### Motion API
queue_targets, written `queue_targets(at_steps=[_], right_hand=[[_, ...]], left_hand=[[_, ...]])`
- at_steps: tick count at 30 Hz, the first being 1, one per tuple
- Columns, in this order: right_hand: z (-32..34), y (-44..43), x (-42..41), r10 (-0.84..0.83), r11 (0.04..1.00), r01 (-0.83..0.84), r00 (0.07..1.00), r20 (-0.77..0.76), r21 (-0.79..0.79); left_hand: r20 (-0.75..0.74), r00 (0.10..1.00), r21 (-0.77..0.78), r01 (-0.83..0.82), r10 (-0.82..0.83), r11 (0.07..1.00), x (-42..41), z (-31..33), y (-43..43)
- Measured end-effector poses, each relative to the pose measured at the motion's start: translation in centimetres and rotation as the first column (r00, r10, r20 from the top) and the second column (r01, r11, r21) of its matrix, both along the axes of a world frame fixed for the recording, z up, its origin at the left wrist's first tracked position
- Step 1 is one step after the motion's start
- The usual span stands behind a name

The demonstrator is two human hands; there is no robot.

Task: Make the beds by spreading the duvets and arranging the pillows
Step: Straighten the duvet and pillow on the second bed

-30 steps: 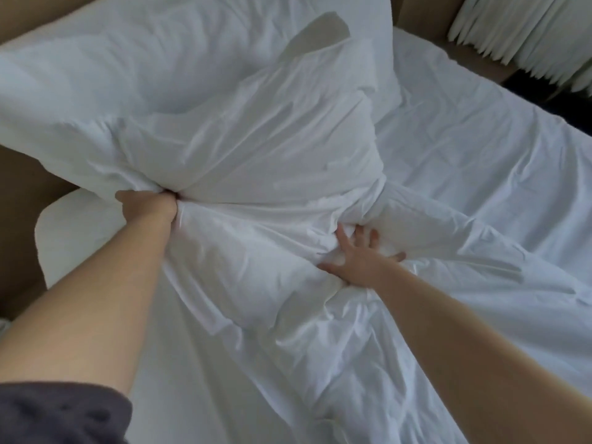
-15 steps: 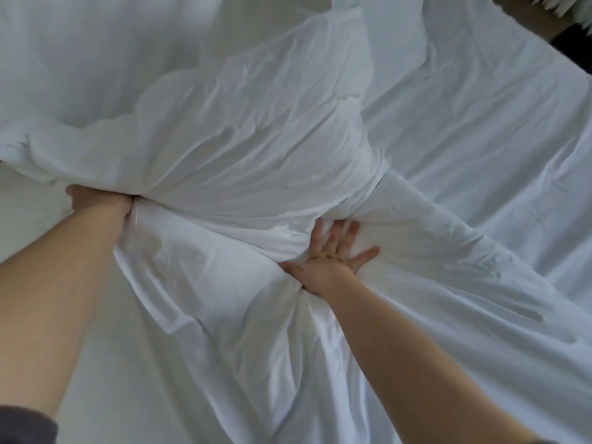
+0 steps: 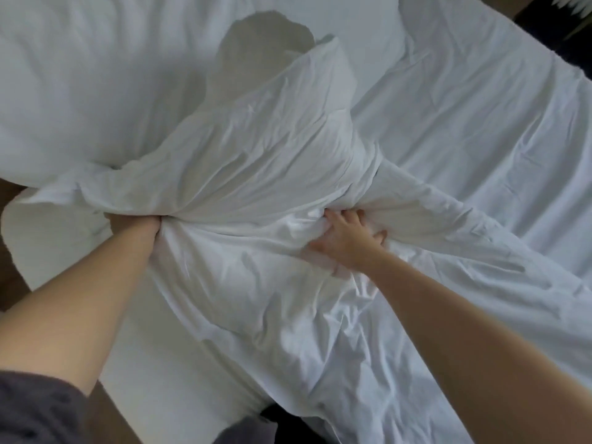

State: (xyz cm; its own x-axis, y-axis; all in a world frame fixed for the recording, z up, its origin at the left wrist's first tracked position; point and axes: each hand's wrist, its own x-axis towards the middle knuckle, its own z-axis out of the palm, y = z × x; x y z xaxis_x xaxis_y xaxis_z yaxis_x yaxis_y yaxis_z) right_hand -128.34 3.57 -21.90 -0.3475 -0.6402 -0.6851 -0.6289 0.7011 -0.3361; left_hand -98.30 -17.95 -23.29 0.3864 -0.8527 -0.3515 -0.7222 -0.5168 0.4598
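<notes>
This is a bedroom. A bed (image 3: 41, 248) fills nearly the whole view, its mattress covered by a creased white sheet (image 3: 464, 139). A plump white pillow (image 3: 272, 149) stands raised on it, and a second pillow (image 3: 80, 75) lies behind at the head end. A rumpled white duvet (image 3: 288, 315) runs across the near side. Brown wood (image 3: 12, 283) shows beside the bed's left edge, either floor or frame. All the linen is plain white. Whether this is a home or a hotel cannot be told.

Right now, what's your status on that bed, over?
Left hand grips the pillow by its near edge. Right hand presses the duvet below it. Pillow propped up, not yet flat. Nothing blocking.
</notes>
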Motion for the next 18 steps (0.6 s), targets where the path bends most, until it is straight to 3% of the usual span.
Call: queue_targets(at_steps=[2,4,6,8,10,14,18], right_hand=[[3.1,-1.8,-1.4,-0.324,0.910,0.325,0.945,0.046,-0.257],[6.7,-4.9,-3.4,-0.459,0.768,0.422,0.887,0.045,-0.481],[10.2,-8.6,-4.9,-0.373,0.721,0.408,0.910,0.182,-0.560],[12.5,-11.8,-5.0,-0.221,0.775,0.354,0.928,0.302,-0.523],[13.4,-13.6,-4.2,-0.210,0.819,0.327,0.936,0.283,-0.471],[17.5,-16.6,-3.7,-0.425,0.613,0.540,0.841,0.335,-0.577],[24.1,-20.2,-4.2,-0.328,0.583,0.487,0.873,0.361,-0.650]], left_hand=[[-0.050,0.998,-0.005,0.038,-0.038,0.999,0.2,2.1,0.9],[-0.130,0.989,-0.052,0.057,-0.064,0.997,0.8,4.1,2.0],[-0.322,0.947,-0.062,-0.017,-0.004,0.998,2.0,6.5,3.6],[-0.444,0.895,-0.020,-0.057,0.042,0.998,3.4,8.5,4.9],[-0.528,0.846,-0.006,-0.092,0.075,0.996,4.3,10.2,5.2],[-0.706,0.694,-0.023,-0.223,0.142,0.975,4.7,14.7,2.0],[-0.767,0.638,-0.084,-0.214,0.074,0.973,4.1,18.3,0.7]])
